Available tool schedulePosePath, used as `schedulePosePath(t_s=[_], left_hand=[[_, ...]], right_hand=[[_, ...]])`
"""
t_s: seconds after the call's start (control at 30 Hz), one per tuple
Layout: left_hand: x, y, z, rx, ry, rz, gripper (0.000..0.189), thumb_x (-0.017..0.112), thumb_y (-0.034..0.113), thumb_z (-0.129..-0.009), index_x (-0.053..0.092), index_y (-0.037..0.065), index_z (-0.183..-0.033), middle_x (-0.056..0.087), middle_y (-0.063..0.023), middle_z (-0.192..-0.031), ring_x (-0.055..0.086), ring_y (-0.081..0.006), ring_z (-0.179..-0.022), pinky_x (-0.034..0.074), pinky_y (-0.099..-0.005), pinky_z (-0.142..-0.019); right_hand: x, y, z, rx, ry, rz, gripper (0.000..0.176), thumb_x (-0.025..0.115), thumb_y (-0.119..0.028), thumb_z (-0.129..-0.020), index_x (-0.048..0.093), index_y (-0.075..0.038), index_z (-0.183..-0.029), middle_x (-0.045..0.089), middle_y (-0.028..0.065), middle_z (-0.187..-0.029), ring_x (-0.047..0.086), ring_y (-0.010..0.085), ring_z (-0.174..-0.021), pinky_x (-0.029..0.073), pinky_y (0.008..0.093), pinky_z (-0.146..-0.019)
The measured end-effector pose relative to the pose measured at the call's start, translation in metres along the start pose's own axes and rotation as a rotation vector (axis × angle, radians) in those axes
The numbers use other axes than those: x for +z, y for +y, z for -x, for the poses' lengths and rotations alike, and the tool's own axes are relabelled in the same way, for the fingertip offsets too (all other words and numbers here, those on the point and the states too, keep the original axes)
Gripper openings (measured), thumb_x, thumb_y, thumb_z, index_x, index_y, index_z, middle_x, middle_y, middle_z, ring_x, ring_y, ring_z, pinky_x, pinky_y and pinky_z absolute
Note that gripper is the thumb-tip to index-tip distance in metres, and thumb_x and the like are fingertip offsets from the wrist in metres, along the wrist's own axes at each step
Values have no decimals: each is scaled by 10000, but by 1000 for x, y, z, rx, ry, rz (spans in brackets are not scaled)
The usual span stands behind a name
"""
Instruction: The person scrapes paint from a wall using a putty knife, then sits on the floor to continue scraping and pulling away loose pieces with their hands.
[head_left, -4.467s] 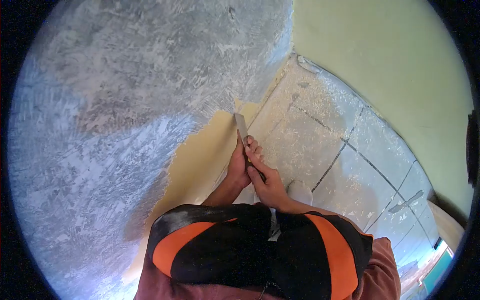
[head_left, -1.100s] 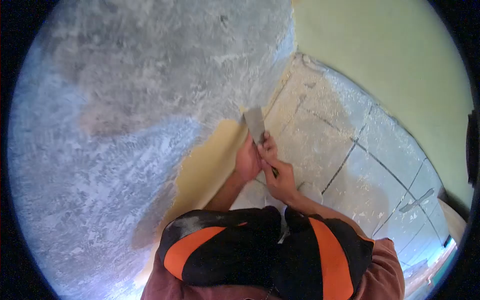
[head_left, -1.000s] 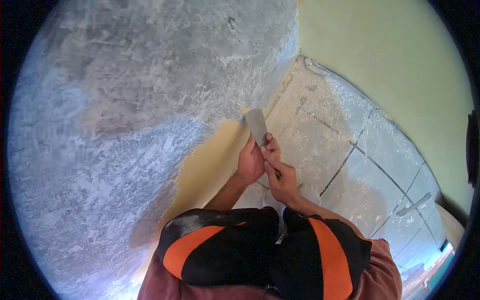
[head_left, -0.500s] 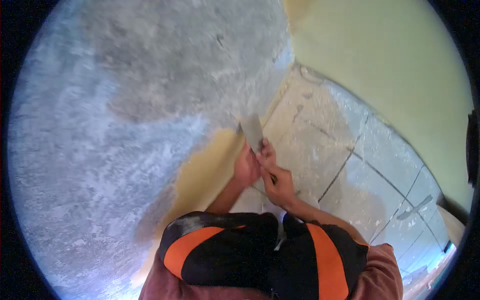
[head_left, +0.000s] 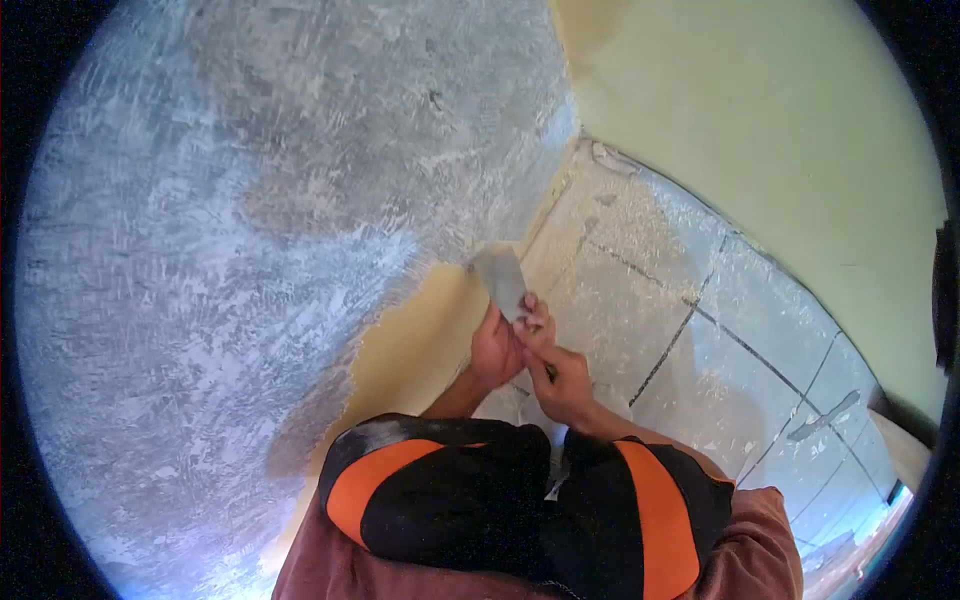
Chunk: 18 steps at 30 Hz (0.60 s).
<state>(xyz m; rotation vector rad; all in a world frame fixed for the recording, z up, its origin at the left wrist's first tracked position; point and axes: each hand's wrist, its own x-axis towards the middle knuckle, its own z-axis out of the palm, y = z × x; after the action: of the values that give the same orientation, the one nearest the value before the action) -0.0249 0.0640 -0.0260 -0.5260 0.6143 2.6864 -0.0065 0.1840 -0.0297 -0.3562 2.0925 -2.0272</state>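
A flat, grey scraper sits at the lower edge of the grey wall, near where that wall meets the floor. Its blade looks like smooth, dull metal, widening towards a straight far edge. The left hand and right hand are both closed around its lower end, the left cupped along one side, the right wrapped lower down.

The grey wall is rough and mottled, covered in short, pale, feathery strokes, with a bluish sheen in places. Below its ragged border runs a smooth yellow band, reaching up to the blade. The adjoining green wall is even and matt, with a yellowish strip along the corner.

The tiled floor is pale grey, crossed by dark, straight joints and sprinkled with fine, cream-coloured flakes. A long, narrow grey patch lies across a joint near the right side. The person's trousers are black with curved orange panels, above reddish-brown cloth.

The scraper's handle is mostly covered by the overlapping fingers, and which hand some of the fingertips belong to is hard to make out. Whether the blade's far edge touches the wall cannot be told. A dark object at the right is cut off and unclear.
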Motion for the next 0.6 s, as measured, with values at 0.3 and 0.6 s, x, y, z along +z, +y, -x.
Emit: schedulePosePath(t_s=[0.3, 0.6], left_hand=[[1, 4, 0, 45, -106, 27, 495, 294, 518, -904, 417, 47, -997, 387, -36, -810, 405, -163, -726, 386, -293, -668], [18, 18, -1, 65, -26, -97, 494, 270, 515, -910, 432, 55, -985, 375, -36, -784, 405, -165, -691, 377, -297, -616]], right_hand=[[-1, -3, -2, 2, -36, 31, 211, 553, -102, -827, 611, -48, -1023, 575, 196, -680, 598, 312, -606, 465, 355, -554], [-3, -20, -13, 70, -75, 68, 217, 549, -88, -828, 615, -58, -1032, 568, 178, -661, 586, 299, -587, 456, 351, -542]])
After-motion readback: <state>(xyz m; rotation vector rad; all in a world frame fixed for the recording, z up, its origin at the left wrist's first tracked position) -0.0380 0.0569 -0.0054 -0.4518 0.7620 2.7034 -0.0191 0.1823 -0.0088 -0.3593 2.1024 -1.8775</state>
